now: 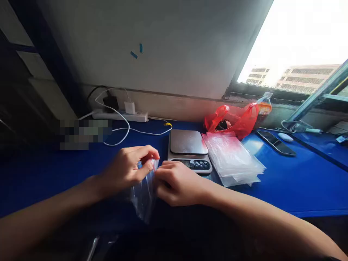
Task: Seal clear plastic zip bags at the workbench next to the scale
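Observation:
A clear plastic zip bag (143, 199) with a reddish strip at its top hangs between my hands, close to the table's front edge. My left hand (136, 165) pinches the top of this bag between thumb and fingers. On the other side, my right hand (176, 183) is closed on the bag's upper right edge; its fingertips are partly hidden. Just beyond my right hand sits a kitchen scale (189, 142) with a bare metal plate and a dark button panel. Beside the scale lies a stack of clear zip bags (231, 159).
A red plastic bag (244, 121) with things inside stands behind the stack, and a drink bottle (264, 105) is near the window. A phone (276, 143) lies to the right. Along the wall runs a power strip (116, 116) with a looping white cable (126, 132).

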Demonstrator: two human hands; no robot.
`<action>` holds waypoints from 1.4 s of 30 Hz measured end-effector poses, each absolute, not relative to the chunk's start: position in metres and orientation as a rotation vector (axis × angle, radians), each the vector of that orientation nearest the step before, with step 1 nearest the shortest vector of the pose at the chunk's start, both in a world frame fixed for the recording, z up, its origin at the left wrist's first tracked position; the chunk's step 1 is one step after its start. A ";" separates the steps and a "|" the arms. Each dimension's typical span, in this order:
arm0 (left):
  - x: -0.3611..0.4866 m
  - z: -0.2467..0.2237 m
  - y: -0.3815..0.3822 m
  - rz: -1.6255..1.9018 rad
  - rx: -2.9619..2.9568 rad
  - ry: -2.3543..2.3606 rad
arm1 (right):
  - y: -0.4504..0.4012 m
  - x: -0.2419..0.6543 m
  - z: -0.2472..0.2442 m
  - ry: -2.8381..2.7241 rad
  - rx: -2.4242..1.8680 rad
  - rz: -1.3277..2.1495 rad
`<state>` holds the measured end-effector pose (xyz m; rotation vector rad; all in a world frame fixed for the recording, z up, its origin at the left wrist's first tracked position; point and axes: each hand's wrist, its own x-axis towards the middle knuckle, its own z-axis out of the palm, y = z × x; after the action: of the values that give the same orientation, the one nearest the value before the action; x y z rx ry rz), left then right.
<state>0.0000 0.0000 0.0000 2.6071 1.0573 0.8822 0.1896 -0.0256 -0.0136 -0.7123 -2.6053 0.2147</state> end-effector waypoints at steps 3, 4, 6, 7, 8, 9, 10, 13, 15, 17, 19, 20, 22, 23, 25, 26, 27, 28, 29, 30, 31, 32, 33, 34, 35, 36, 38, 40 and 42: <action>-0.001 0.005 0.006 0.889 2.569 1.121 | -0.038 0.188 -0.014 -2.448 -0.883 0.182; -0.001 0.007 0.007 0.874 2.557 1.139 | -0.042 0.187 -0.013 -2.412 -0.932 0.165; 0.000 0.009 0.008 0.811 2.528 1.174 | -0.046 0.186 -0.012 -2.344 -1.037 0.118; 0.001 0.010 0.008 0.772 2.517 1.179 | -0.048 0.186 -0.012 -2.352 -1.068 0.093; 0.002 0.010 0.008 0.737 2.511 1.175 | -0.048 0.186 -0.012 -2.385 -1.086 0.074; 0.003 0.010 0.007 0.705 2.508 1.167 | -0.048 0.185 -0.012 -2.426 -1.102 0.059; 0.003 0.010 0.007 0.682 2.508 1.160 | -0.048 0.185 -0.013 -2.458 -1.118 0.047; 0.003 0.011 0.007 0.669 2.509 1.174 | -0.047 0.185 -0.014 -2.456 -1.138 0.035; 0.001 0.013 0.008 0.689 2.514 1.196 | -0.048 0.186 -0.014 -2.401 -1.131 0.033; -0.002 0.016 0.009 0.694 2.525 1.204 | -0.049 0.186 -0.013 -2.363 -1.135 0.038; -0.005 0.019 0.010 0.672 2.546 1.200 | -0.050 0.186 -0.011 -2.349 -1.149 0.044; -0.006 0.021 0.010 0.656 2.561 1.197 | -0.050 0.186 -0.011 -2.348 -1.157 0.049; -0.007 0.022 0.011 0.626 2.582 1.197 | -0.050 0.186 -0.010 -2.364 -1.165 0.051; -0.007 0.022 0.011 0.618 2.587 1.200 | -0.050 0.186 -0.010 -2.384 -1.162 0.045; -0.006 0.020 0.010 0.617 2.589 1.212 | -0.049 0.187 -0.011 -2.454 -1.142 0.018; -0.006 0.019 0.010 0.621 2.588 1.219 | -0.049 0.187 -0.011 -2.491 -1.125 0.001; -0.005 0.018 0.010 0.627 2.589 1.225 | -0.049 0.187 -0.010 -2.524 -1.102 -0.010; -0.005 0.017 0.010 0.630 2.589 1.230 | -0.049 0.188 -0.010 -2.550 -1.072 -0.012; -0.005 0.017 0.010 0.633 2.587 1.236 | -0.049 0.188 -0.010 -2.571 -1.035 -0.004; -0.005 0.017 0.010 0.636 2.582 1.242 | -0.049 0.188 -0.010 -2.587 -0.996 0.009; -0.005 0.017 0.010 0.639 2.575 1.248 | -0.049 0.188 -0.009 -2.601 -0.958 0.023; -0.005 0.018 0.010 0.642 2.568 1.257 | -0.050 0.188 -0.009 -2.613 -0.928 0.032; -0.006 0.019 0.011 0.645 2.564 1.268 | -0.050 0.188 -0.008 -2.621 -0.908 0.034; -0.007 0.020 0.011 0.648 2.564 1.281 | -0.050 0.188 -0.008 -2.625 -0.897 0.033; -0.008 0.021 0.012 0.650 2.567 1.293 | -0.050 0.188 -0.007 -2.627 -0.895 0.033; -0.009 0.022 0.012 0.654 2.571 1.302 | -0.050 0.188 -0.007 -2.627 -0.896 0.035; -0.011 0.025 0.015 0.678 2.571 1.318 | -0.050 0.189 -0.006 -2.620 -0.892 0.047; -0.014 0.027 0.018 0.720 2.559 1.346 | -0.049 0.190 -0.006 -2.602 -0.887 0.054; -0.018 0.030 0.021 0.762 2.550 1.389 | -0.048 0.192 -0.006 -2.586 -0.882 0.052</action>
<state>-0.0180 0.0211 0.0296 2.5502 1.3887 0.7619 0.1918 -0.0484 -0.0060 -0.8821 -2.5858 0.0520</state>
